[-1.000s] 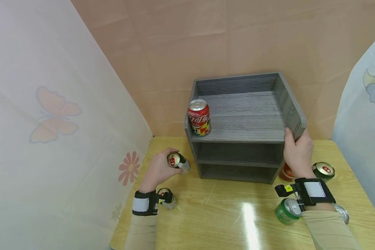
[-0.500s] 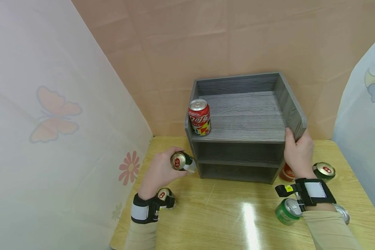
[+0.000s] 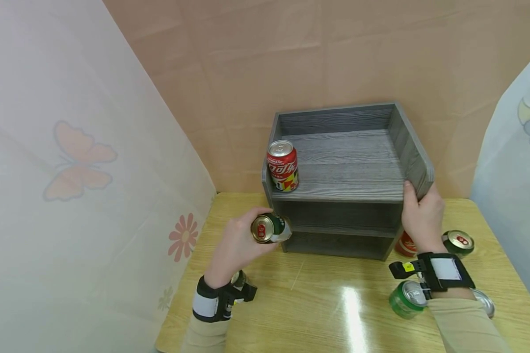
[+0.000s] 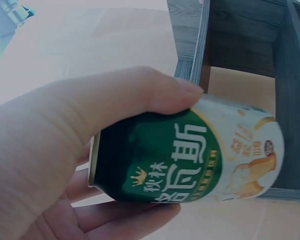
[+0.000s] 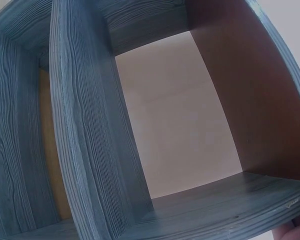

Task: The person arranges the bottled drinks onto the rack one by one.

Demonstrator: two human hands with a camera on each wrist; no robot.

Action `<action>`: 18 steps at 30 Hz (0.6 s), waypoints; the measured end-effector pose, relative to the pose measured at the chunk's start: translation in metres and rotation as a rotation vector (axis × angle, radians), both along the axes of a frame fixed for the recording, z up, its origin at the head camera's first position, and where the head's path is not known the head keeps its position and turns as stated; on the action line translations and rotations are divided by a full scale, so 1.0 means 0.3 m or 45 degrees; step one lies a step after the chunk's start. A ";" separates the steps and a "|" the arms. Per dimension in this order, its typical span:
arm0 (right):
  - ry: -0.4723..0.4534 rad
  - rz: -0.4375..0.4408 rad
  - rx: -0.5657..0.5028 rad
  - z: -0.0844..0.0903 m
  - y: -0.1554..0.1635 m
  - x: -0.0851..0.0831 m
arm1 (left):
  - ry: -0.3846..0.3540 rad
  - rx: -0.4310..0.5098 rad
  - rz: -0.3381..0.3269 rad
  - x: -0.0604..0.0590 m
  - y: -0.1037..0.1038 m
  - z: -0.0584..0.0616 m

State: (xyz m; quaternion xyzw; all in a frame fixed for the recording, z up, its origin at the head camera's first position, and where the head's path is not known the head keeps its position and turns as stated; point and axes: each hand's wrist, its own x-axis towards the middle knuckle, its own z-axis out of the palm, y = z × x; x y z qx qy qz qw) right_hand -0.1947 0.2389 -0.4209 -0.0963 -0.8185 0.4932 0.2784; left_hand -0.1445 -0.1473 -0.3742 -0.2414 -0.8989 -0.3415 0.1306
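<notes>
In the head view my left hand (image 3: 240, 245) grips a green and white drink can (image 3: 270, 228), tilted with its gold top toward me, in front of the left side of the grey wooden shelf (image 3: 335, 196). The left wrist view shows thumb and fingers wrapped round this can (image 4: 190, 155), its lower end pointing at the shelf opening. My right hand (image 3: 423, 218) grips the front edge of the shelf's right side panel. A red cola can (image 3: 283, 166) stands upright on the top tier at the left. Both lower tiers hold nothing that I can see.
Another can (image 3: 238, 278) stands behind my left wrist, partly hidden. Near my right arm are a red can (image 3: 406, 244), a dark green can (image 3: 458, 242), a bright green can (image 3: 407, 298) and a silver-topped can (image 3: 484, 301). A patterned cloth wall (image 3: 115, 147) rises at the left.
My left hand has moved right with the green and white can, bringing it to the shelf's left front, and the can has tipped further over. My right hand and the shelf stay put.
</notes>
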 end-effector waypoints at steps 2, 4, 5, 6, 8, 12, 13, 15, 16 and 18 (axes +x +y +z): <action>-0.003 0.000 -0.002 -0.001 0.000 -0.001 | 0.011 0.000 -0.004 -0.001 0.008 -0.004; -0.002 -0.002 -0.002 -0.003 0.000 -0.002 | 0.017 0.001 0.001 0.000 0.016 -0.007; -0.001 -0.002 -0.003 -0.003 0.000 -0.002 | 0.022 0.002 0.003 0.000 0.019 -0.009; 0.003 -0.001 -0.002 -0.003 0.000 -0.002 | 0.025 0.003 0.006 0.000 0.022 -0.010; 0.008 0.002 -0.003 -0.003 0.000 -0.001 | 0.032 0.009 0.004 0.001 0.030 -0.012; 0.016 0.003 0.003 -0.002 0.000 0.000 | 0.057 0.015 -0.015 0.000 0.044 -0.020; 0.015 0.001 0.004 -0.001 -0.001 0.000 | 0.066 0.013 -0.020 -0.001 0.047 -0.023; 0.011 0.002 0.005 -0.001 -0.001 0.000 | 0.081 0.013 -0.028 -0.004 0.051 -0.033; 0.008 0.002 0.005 -0.001 0.000 0.000 | 0.090 0.011 -0.029 -0.007 0.053 -0.039; 0.006 0.003 0.002 -0.001 0.001 -0.001 | 0.098 0.014 -0.035 -0.012 0.058 -0.048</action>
